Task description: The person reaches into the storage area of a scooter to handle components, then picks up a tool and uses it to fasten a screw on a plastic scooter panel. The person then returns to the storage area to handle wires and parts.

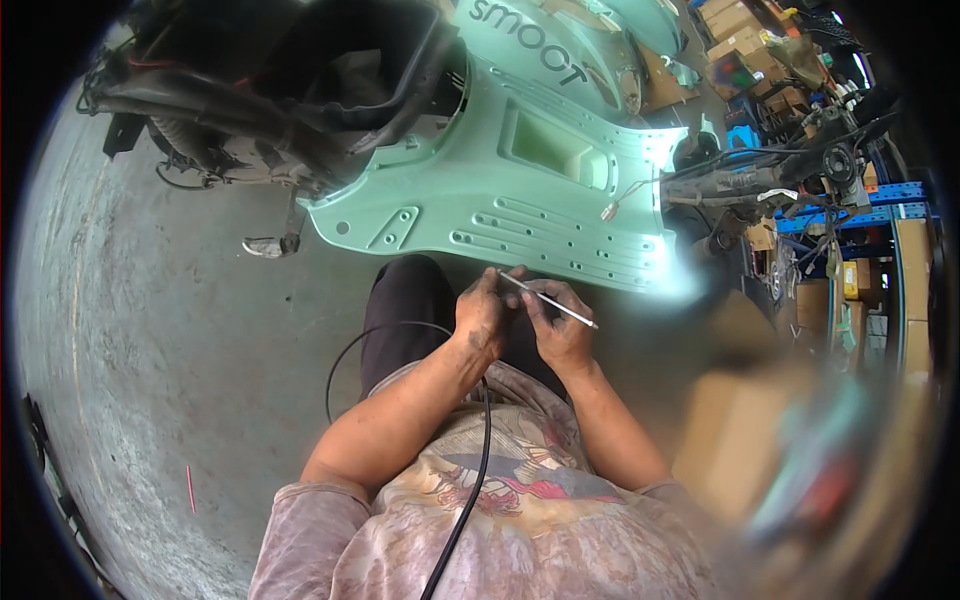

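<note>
My left hand (480, 320) pinches one end of a thin pale rod (570, 314), while my right hand (555, 325) has its fingers closed on the rod's middle, both hands above my lap. Just beyond them lies the mint-green scooter footboard panel (545, 235), with slots, holes and an open recessed compartment (565, 150). A short wire with a pale connector (610, 210) rests at its right part. A black cable (463, 510) loops over my leg and shirt. What the rod's end is inside my left fingers is hard to make out.
Dark scooter frame (270, 130) with a metal foot stand (268, 245) is at upper left. Behind are more green panels (635, 25); at right are a steering column (740, 185), blue shelving (890, 190) and cardboard boxes (912, 280). A pink stick (190, 488) lies on the grey floor.
</note>
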Motion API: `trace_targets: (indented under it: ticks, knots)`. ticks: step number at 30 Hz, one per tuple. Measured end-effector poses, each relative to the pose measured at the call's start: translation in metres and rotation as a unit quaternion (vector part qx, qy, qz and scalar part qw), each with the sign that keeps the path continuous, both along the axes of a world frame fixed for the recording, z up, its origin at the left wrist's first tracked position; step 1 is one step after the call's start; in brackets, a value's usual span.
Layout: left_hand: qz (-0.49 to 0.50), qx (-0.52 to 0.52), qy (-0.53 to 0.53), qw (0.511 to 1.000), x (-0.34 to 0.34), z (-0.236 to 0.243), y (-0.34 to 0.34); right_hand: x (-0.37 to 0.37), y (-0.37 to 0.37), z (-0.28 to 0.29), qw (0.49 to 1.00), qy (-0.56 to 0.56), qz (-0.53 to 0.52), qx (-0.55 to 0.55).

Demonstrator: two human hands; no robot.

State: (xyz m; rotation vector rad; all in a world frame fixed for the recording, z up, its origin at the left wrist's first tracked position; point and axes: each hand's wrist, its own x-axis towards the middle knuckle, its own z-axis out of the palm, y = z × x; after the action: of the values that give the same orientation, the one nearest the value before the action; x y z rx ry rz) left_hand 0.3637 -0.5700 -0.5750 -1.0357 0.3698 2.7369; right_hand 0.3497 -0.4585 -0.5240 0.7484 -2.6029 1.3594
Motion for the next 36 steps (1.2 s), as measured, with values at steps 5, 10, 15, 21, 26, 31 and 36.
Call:
trace_targets:
  ticks: [5,10,15,21,26,31,36]
  knots:
    - [-0.013,0.046,-0.001,0.999,-0.046,-0.018,0.000,-0.033,-0.011,-0.012,0.997,-0.017,-0.068,0.025]
    - [0.024,0.058,-0.006,0.998,-0.068,-0.001,-0.015,-0.062,-0.009,-0.027,0.993,-0.088,-0.084,-0.003]
    - [0.037,0.098,-0.091,0.990,-0.071,-0.016,-0.019,-0.077,-0.008,-0.040,0.989,-0.145,-0.040,0.000]
    - [0.054,0.076,-0.131,0.987,-0.078,-0.018,-0.027,-0.099,-0.018,-0.036,0.994,-0.089,0.038,0.054]
    - [0.068,0.084,-0.141,0.984,-0.082,-0.016,-0.025,-0.118,-0.021,-0.034,0.992,-0.059,0.098,0.045]
    - [0.073,0.110,-0.143,0.981,-0.083,-0.015,-0.026,-0.124,-0.024,-0.041,0.988,-0.074,0.118,0.064]
    - [0.051,0.077,-0.159,0.983,-0.081,-0.010,-0.028,-0.133,-0.027,-0.038,0.982,-0.079,0.149,0.088]
